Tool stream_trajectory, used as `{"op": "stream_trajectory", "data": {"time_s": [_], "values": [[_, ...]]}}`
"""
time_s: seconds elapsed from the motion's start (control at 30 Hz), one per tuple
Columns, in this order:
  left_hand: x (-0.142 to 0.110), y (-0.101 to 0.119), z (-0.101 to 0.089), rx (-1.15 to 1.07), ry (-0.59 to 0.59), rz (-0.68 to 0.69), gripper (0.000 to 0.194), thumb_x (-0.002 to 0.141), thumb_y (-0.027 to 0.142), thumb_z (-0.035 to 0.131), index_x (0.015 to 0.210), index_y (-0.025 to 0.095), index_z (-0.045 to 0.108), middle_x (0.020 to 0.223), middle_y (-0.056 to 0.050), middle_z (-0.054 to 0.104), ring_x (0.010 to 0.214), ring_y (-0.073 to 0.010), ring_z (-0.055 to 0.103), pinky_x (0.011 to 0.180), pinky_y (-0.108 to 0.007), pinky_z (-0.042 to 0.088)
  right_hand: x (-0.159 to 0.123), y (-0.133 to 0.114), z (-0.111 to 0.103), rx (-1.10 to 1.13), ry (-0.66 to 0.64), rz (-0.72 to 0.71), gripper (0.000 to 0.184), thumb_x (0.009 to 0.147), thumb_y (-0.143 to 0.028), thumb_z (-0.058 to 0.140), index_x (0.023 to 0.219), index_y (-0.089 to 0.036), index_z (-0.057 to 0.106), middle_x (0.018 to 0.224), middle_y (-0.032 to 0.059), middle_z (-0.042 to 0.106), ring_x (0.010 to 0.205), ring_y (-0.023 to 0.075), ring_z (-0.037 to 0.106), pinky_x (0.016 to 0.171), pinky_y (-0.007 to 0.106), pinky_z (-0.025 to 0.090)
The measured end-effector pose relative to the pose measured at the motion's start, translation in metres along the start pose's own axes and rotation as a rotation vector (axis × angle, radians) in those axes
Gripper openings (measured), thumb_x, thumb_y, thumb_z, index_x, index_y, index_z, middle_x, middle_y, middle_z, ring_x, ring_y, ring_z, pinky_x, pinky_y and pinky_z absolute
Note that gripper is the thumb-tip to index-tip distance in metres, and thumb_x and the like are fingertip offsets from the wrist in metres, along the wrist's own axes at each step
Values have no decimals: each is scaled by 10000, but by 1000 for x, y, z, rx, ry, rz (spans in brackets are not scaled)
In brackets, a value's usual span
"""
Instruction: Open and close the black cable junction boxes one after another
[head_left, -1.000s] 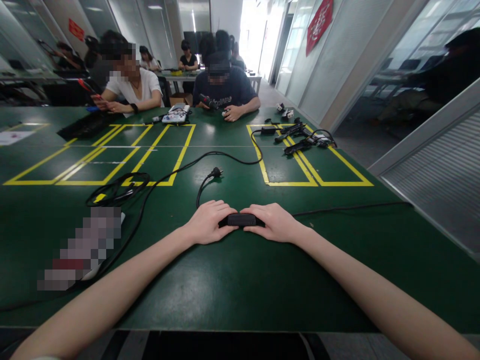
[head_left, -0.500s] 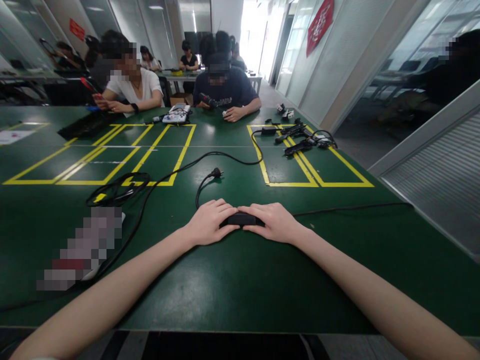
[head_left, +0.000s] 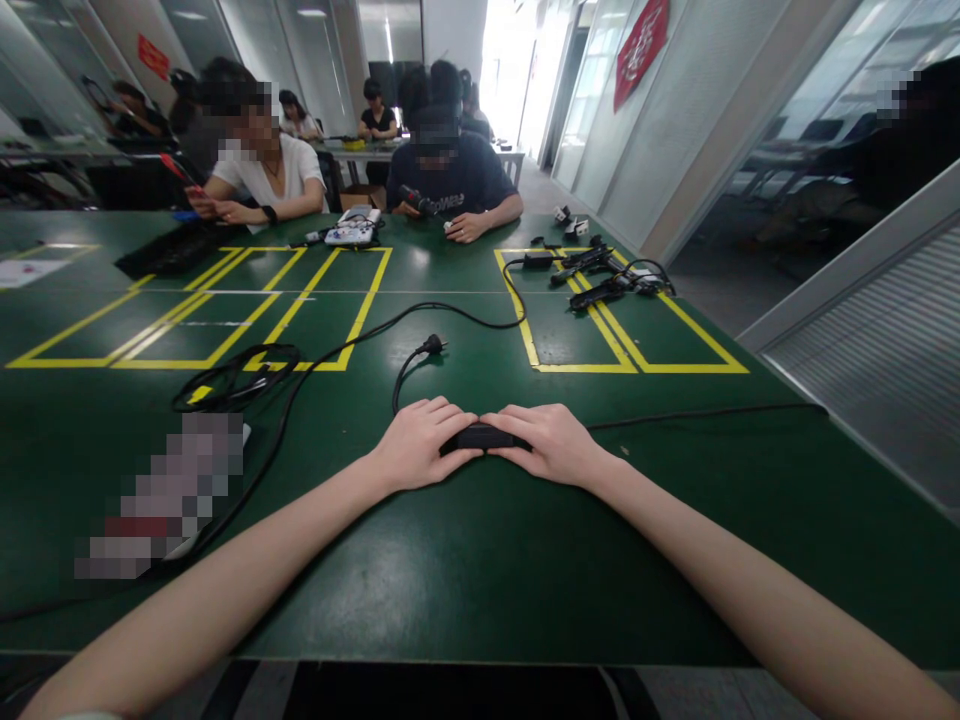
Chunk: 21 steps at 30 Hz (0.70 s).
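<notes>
Head view.

Table: flat, dark green, faintly glossy top; yellow tape lines mark rectangular bays on it.

Adapter: small black oblong block, matte, rounded edges. Lies on the table near the front middle, between the two hands. A thin black lead runs from the right hand's side toward the table's right edge. A second black cord curves up from the left hand to a plug lying loose on the table beyond.

Left hand: palm down, fingers curled over the adapter's left end, thumb tip against its near edge. Grasping the adapter.

Right hand: palm down, fingers curled over the adapter's right end, thumb on its near edge. Grasping the adapter. Fingertips of the two hands almost meet above the block.

Cable coil: black, looped flat, left of the hands, well apart; a long black cable runs from the near left edge across to the far bay.

Right taped bay: holds a cluster of black tools with tangled cords.

Left taped bays: bare green surface inside the lines.

Far edge: two seated people; a white device lies before them.
</notes>
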<state>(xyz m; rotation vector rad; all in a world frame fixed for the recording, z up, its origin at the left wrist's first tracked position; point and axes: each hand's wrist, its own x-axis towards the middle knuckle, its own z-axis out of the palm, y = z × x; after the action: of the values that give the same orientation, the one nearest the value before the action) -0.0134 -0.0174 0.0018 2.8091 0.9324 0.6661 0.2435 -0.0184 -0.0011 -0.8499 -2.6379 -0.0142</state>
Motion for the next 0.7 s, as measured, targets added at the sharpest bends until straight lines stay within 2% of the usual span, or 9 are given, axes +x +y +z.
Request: {"op": "stream_trajectory", "data": {"time_s": [0.1, 0.2, 0.27, 0.33, 0.4, 0.47, 0.6, 0.7], "values": [[1, 0, -2, -71, 8, -77, 478, 971, 586, 564, 1157, 159, 674, 1015, -107, 726, 919, -246, 647, 809, -371, 531, -3, 2, -1, -94, 24, -45, 370, 1061, -335, 490, 1390, -231, 627, 1185, 117, 726, 833, 187, 712, 717, 286, 520], [4, -2, -5, -151, -52, -191, 473, 1049, 525, 409, 858, 177, 665, 811, -51, 670, 784, -199, 605, 730, -325, 487, -6, 4, -3, -188, 63, -90, 391, 1067, -271, 452, 1421, -262, 619, 1260, 122, 711, 883, 184, 713, 754, 287, 529], [6, -2, -6, -200, -88, -255, 517, 1067, 496, 373, 735, 182, 614, 735, -24, 620, 724, -174, 571, 698, -305, 453, -7, 5, -4, -212, 88, -114, 404, 1070, -228, 425, 1416, -283, 626, 1270, 111, 713, 915, 177, 714, 766, 280, 528], [6, -2, -8, -294, -116, -307, 479, 1040, 521, 449, 765, 178, 640, 736, -6, 612, 704, -160, 561, 664, -287, 428, -7, 5, -6, -213, 100, -131, 416, 1065, -192, 409, 1400, -289, 637, 1268, 102, 718, 943, 174, 714, 767, 273, 526], [5, -1, -8, -409, -129, -344, 409, 996, 543, 538, 890, 179, 692, 763, 6, 630, 705, -154, 566, 643, -273, 418, -7, 5, -7, -196, 85, -138, 418, 1050, -180, 423, 1397, -278, 634, 1266, 102, 718, 960, 178, 715, 762, 272, 526], [3, -1, -7, -457, -91, -359, 385, 961, 549, 597, 945, 178, 700, 793, 4, 644, 726, -156, 575, 655, -272, 430, -5, 5, -9, -161, 48, -136, 417, 1026, -196, 471, 1413, -257, 615, 1255, 107, 719, 951, 186, 718, 749, 275, 527], [0, 0, -3, -390, 35, -300, 365, 930, 540, 649, 876, 179, 641, 795, -1, 614, 731, -159, 560, 676, -282, 442, -3, 3, -10, -5, 27, -79, 490, 993, -386, 586, 1440, -188, 573, 1222, 130, 726, 928, 217, 725, 735, 298, 543], [0, 1, -3, -304, 71, -211, 350, 937, 523, 656, 858, 184, 619, 792, -10, 612, 753, -172, 561, 704, -298, 450, -2, 1, -9, 76, 43, -7, 427, 1038, -420, 525, 1349, -147, 629, 1095, 124, 756, 856, 211, 729, 710, 303, 545]]}}
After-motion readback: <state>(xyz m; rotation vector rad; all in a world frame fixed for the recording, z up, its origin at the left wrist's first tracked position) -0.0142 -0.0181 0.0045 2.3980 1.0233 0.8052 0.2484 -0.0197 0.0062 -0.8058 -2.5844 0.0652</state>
